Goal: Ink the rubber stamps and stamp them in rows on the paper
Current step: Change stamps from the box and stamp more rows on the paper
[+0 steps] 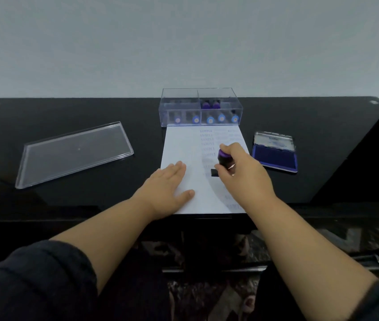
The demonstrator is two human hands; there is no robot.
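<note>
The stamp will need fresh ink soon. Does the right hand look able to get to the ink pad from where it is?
Probably yes. The ink pad lies open just right of the paper, beside the right hand gripping the stamp, with nothing between them.

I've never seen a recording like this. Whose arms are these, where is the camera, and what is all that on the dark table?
There is no machine: a person wears a camera on the head, looking down at their own arms. The left hand lies flat on the paper, steadying it. The right hand grips a stamp and holds it down at the sheet, beside faint printed columns. To the right lies an open ink pad. Behind the paper stands a clear box with more stamps; its lid lies to the left.
</note>
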